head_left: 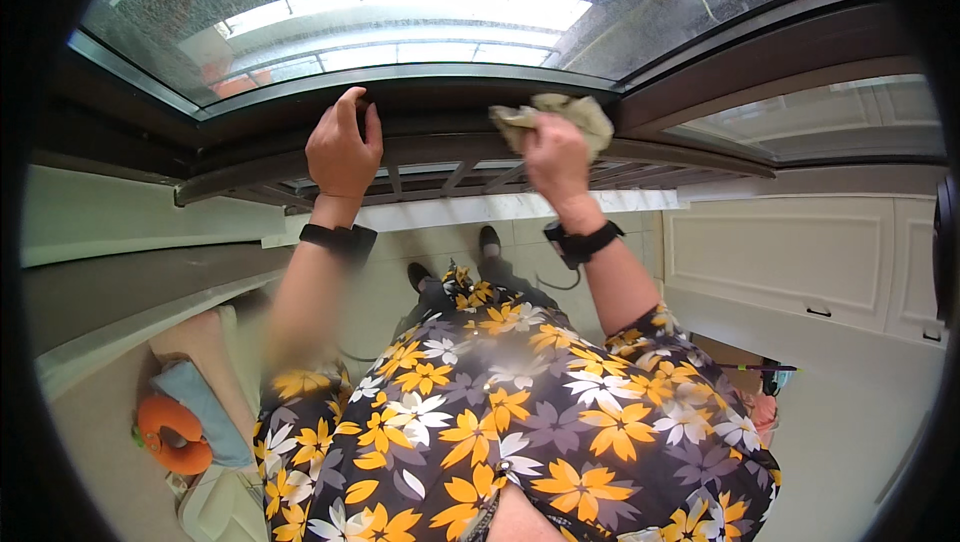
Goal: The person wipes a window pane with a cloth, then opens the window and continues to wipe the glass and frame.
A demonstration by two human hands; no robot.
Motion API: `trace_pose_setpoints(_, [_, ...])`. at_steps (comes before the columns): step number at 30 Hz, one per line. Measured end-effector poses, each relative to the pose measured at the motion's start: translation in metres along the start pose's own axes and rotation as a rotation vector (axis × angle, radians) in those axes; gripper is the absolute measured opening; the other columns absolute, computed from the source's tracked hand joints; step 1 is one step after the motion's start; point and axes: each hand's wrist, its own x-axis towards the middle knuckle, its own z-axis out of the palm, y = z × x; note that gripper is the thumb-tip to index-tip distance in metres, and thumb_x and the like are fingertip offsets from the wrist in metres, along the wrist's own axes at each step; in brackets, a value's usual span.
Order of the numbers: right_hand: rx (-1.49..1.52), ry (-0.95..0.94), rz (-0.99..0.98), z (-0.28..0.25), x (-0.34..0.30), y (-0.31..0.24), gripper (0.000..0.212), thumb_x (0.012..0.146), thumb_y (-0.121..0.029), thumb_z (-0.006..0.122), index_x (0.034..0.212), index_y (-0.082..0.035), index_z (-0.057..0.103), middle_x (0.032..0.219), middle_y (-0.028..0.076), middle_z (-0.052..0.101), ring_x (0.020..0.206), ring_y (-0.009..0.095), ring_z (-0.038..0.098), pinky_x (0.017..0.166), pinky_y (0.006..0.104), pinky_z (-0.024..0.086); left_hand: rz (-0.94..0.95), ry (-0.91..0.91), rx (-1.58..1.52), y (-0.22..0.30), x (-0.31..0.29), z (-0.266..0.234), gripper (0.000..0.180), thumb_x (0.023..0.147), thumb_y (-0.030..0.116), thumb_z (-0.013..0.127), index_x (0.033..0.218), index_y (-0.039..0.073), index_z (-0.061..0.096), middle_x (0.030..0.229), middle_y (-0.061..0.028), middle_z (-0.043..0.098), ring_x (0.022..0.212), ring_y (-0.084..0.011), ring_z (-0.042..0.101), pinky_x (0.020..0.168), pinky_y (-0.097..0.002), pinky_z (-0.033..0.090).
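My right hand (557, 157) is closed on a crumpled pale beige cloth (585, 124), bunched above the fingers. The cloth lies against the dark window frame (440, 102), close to its right corner. My left hand (341, 154) is raised at the same frame, further left, with its fingers curled and thumb and forefinger close together. Whatever may be between those fingertips is too dark to make out. Beyond the frame is the window pane (400, 17), which looks speckled and streaked. A black band circles each wrist.
Below my hands runs a dark slatted railing (460, 177). At right stand white cabinets (780, 257) and another window panel (820, 117). An orange neck pillow (170, 437) and a blue-grey cloth item (200, 412) lie at lower left. My feet are on a tiled floor (390, 252).
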Motion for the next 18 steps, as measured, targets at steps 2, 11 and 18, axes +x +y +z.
trace_pose_setpoints(2, [0.134, -0.045, -0.084, 0.009, 0.011, -0.042, 0.018, 0.086, -0.016, 0.057, 0.087, -0.002, 0.067, 0.082, 0.020, 0.067, 0.077, 0.036, 0.065, 0.073, 0.0461, 0.053, -0.005, 0.007, 0.015, 0.000, 0.000, 0.001, 0.026, 0.091, 0.012, 0.068, 0.115, 0.009, 0.059, 0.089, -0.0101, 0.071, 0.080, -0.0306, 0.069, 0.068, -0.0375, 0.055])
trace_pose_setpoints(11, [0.296, -0.164, -0.173, 0.048, 0.024, -0.089, 0.020, 0.089, -0.022, 0.061, 0.097, -0.006, 0.069, 0.091, 0.014, 0.068, 0.086, 0.033, 0.067, 0.075, 0.0455, 0.053, 0.005, 0.034, 0.005, 0.001, 0.003, 0.014, 0.021, 0.091, 0.012, 0.065, 0.111, 0.009, 0.061, 0.088, -0.0102, 0.070, 0.080, -0.0301, 0.069, 0.068, -0.0387, 0.055])
trace_pose_setpoints(18, [0.125, -0.044, -0.043, -0.008, -0.006, 0.033, 0.014, 0.090, -0.018, 0.063, 0.093, -0.007, 0.070, 0.086, 0.016, 0.066, 0.082, 0.037, 0.063, 0.073, 0.0467, 0.051, 0.039, 0.077, 0.004, 0.004, 0.004, 0.015, 0.018, 0.091, 0.010, 0.064, 0.109, 0.010, 0.062, 0.083, -0.0101, 0.069, 0.076, -0.0297, 0.068, 0.065, -0.0385, 0.054])
